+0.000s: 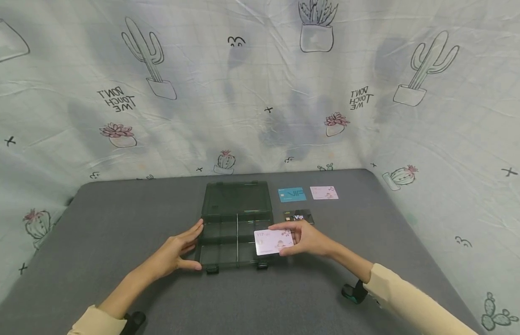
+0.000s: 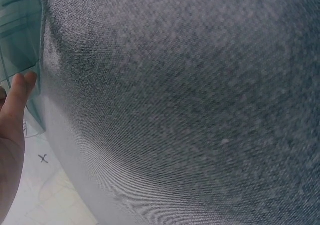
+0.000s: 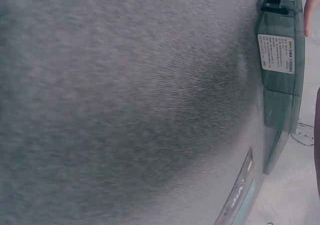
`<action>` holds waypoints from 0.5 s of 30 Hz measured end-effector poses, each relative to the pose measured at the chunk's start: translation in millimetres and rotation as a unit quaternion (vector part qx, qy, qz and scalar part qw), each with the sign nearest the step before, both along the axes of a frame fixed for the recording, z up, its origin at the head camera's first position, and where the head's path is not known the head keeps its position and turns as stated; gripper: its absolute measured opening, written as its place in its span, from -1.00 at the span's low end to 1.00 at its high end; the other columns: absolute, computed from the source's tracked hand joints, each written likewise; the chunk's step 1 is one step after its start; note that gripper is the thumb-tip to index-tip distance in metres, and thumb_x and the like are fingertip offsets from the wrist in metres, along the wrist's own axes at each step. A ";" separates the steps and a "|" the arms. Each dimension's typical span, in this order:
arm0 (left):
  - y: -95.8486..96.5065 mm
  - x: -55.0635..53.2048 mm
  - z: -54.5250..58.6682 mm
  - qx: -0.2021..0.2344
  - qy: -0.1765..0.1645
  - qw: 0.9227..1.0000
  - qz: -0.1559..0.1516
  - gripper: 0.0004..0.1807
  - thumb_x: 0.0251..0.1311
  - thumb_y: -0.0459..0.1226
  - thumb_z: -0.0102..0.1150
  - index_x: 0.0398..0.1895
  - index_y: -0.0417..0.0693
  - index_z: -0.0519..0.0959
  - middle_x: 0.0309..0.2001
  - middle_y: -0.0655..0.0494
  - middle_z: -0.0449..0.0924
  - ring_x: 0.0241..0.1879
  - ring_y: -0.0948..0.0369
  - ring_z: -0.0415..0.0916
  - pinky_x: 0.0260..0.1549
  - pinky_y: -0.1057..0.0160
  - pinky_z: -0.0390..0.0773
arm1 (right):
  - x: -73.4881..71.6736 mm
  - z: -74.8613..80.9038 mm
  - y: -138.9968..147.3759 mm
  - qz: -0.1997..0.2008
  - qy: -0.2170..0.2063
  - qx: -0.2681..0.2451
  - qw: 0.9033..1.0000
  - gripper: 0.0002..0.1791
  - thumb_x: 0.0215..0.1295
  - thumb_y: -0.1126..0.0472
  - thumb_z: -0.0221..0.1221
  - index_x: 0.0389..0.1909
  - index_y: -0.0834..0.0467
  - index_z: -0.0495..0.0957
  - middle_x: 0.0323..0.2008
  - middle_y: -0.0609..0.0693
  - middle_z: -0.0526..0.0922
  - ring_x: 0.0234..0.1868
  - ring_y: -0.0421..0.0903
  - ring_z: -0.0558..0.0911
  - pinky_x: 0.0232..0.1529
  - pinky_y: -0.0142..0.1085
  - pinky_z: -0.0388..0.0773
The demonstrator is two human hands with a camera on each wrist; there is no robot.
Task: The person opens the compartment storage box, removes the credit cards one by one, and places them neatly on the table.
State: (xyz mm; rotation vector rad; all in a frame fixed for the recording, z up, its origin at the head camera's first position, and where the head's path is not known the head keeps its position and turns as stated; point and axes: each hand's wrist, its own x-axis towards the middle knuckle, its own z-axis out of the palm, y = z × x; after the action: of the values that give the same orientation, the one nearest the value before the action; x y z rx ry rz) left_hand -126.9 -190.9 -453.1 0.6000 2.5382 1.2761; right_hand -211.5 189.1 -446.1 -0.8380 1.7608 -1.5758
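Note:
A dark translucent plastic box (image 1: 219,266) lies on the grey table with its hinged lid (image 1: 236,197) laid back. A divider splits its inside into left and right parts. My left hand (image 1: 176,251) rests against the box's left side, fingers extended and thumb at the front corner; the left wrist view catches its fingers (image 2: 19,92) by the box wall. Between thumb and fingers my right hand (image 1: 303,238) pinches a pink VIP card (image 1: 268,242), tilted over the right part of the box. Just beyond that hand lies a black VIP card (image 1: 297,216), partly covered by it.
A blue VIP card (image 1: 292,194) and another pink card (image 1: 324,192) lie flat right of the lid. Two latches (image 1: 262,264) stick out at the box's front. A white label (image 3: 276,53) shows on the box in the right wrist view. Patterned cloth (image 1: 260,93) hangs behind the table.

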 end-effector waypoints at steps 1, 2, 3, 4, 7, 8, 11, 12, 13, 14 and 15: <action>-0.1 -0.3 0.0 0.000 0.000 1.000 0.001 0.13 -0.13 -0.30 0.47 0.43 -0.46 -0.05 0.48 -0.29 -0.25 0.35 -0.23 0.06 0.16 0.09 0.43 | 0.4 -1.1 1.4 0.002 -0.001 -0.003 1.000 -0.29 0.01 0.44 0.39 0.25 0.33 0.41 0.02 0.18 0.56 -0.24 -0.15 0.64 -0.30 -0.41 0.68; -0.1 -0.4 0.0 0.000 -0.001 1.000 0.001 0.13 -0.13 -0.30 0.47 0.43 -0.46 -0.05 0.48 -0.29 -0.25 0.35 -0.23 0.06 0.16 0.08 0.43 | 0.8 -1.9 2.9 0.004 -0.004 -0.006 1.000 -0.29 0.01 0.43 0.39 0.25 0.33 0.40 0.03 0.18 0.55 -0.23 -0.14 0.64 -0.30 -0.40 0.68; -0.1 -0.5 -0.1 0.000 0.000 1.000 0.001 0.13 -0.13 -0.30 0.47 0.43 -0.47 -0.05 0.48 -0.30 -0.25 0.35 -0.23 0.06 0.16 0.08 0.43 | 1.4 -2.5 4.4 0.005 -0.004 -0.008 1.000 -0.29 0.01 0.43 0.39 0.25 0.33 0.40 0.05 0.18 0.54 -0.23 -0.15 0.64 -0.30 -0.40 0.68; 0.0 -0.5 0.0 -0.001 0.001 1.000 0.001 0.13 -0.13 -0.29 0.47 0.43 -0.47 -0.05 0.48 -0.30 -0.25 0.35 -0.23 0.06 0.16 0.08 0.43 | 1.9 -3.2 6.1 0.006 -0.006 -0.009 1.000 -0.29 0.02 0.42 0.39 0.26 0.33 0.40 0.06 0.17 0.54 -0.22 -0.15 0.63 -0.30 -0.41 0.68; 0.7 0.3 0.6 -0.003 0.007 1.000 -0.001 0.12 -0.12 -0.28 0.46 0.42 -0.49 -0.05 0.48 -0.32 -0.25 0.34 -0.25 0.06 0.16 0.07 0.43 | 4.0 -4.6 11.0 0.009 -0.014 -0.014 1.000 -0.28 0.02 0.41 0.39 0.26 0.35 0.38 0.06 0.17 0.54 -0.21 -0.16 0.62 -0.31 -0.43 0.67; 1.0 0.7 1.1 -0.003 0.008 1.000 -0.001 0.12 -0.12 -0.28 0.46 0.42 -0.49 -0.05 0.47 -0.33 -0.25 0.34 -0.26 0.07 0.16 0.07 0.43 | 4.6 -5.0 12.8 0.008 -0.017 -0.015 1.000 -0.28 0.02 0.41 0.39 0.26 0.35 0.38 0.06 0.16 0.55 -0.21 -0.17 0.62 -0.31 -0.43 0.67; 1.8 2.0 2.7 -0.004 0.008 1.000 0.001 0.12 -0.11 -0.28 0.46 0.42 -0.49 -0.05 0.48 -0.32 -0.25 0.33 -0.26 0.09 0.16 0.07 0.43 | 6.4 -6.3 17.5 0.005 -0.024 -0.019 1.000 -0.28 0.02 0.42 0.38 0.26 0.37 0.37 0.04 0.17 0.56 -0.22 -0.17 0.62 -0.32 -0.43 0.67; 2.1 2.4 3.2 -0.005 0.008 1.000 0.001 0.12 -0.11 -0.28 0.46 0.42 -0.49 -0.05 0.48 -0.32 -0.24 0.33 -0.26 0.09 0.16 0.07 0.43 | 6.9 -6.5 19.0 0.003 -0.024 -0.022 0.999 -0.28 0.02 0.43 0.38 0.26 0.38 0.36 0.04 0.18 0.56 -0.22 -0.17 0.62 -0.32 -0.43 0.67; 2.3 2.8 3.8 -0.005 0.005 1.000 0.004 0.12 -0.11 -0.28 0.46 0.42 -0.48 -0.05 0.48 -0.29 -0.25 0.34 -0.25 0.08 0.16 0.08 0.43 | 7.4 -6.6 20.7 0.000 -0.023 -0.022 0.999 -0.27 0.02 0.43 0.38 0.26 0.38 0.36 0.04 0.19 0.56 -0.22 -0.17 0.62 -0.32 -0.43 0.67; 2.4 2.9 3.8 -0.006 0.004 1.000 0.004 0.12 -0.11 -0.28 0.46 0.42 -0.48 -0.05 0.48 -0.29 -0.25 0.34 -0.25 0.08 0.16 0.08 0.43 | 7.4 -7.0 22.5 -0.003 -0.023 -0.023 0.999 -0.27 0.02 0.44 0.38 0.27 0.38 0.36 0.05 0.19 0.56 -0.21 -0.17 0.62 -0.32 -0.43 0.67; 2.6 3.1 3.9 -0.006 0.003 1.000 0.004 0.12 -0.11 -0.27 0.46 0.43 -0.47 -0.05 0.48 -0.29 -0.25 0.34 -0.24 0.08 0.16 0.08 0.43 | 7.7 -7.0 24.2 -0.005 -0.023 -0.023 0.999 -0.27 0.01 0.44 0.38 0.27 0.38 0.36 0.05 0.19 0.56 -0.21 -0.17 0.62 -0.32 -0.43 0.67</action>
State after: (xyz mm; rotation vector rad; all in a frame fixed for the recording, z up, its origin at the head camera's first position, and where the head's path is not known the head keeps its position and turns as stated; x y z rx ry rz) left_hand -123.8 -188.3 -449.1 0.5935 2.5542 1.2626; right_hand -203.8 213.3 -453.1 -0.8096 1.7047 -1.6350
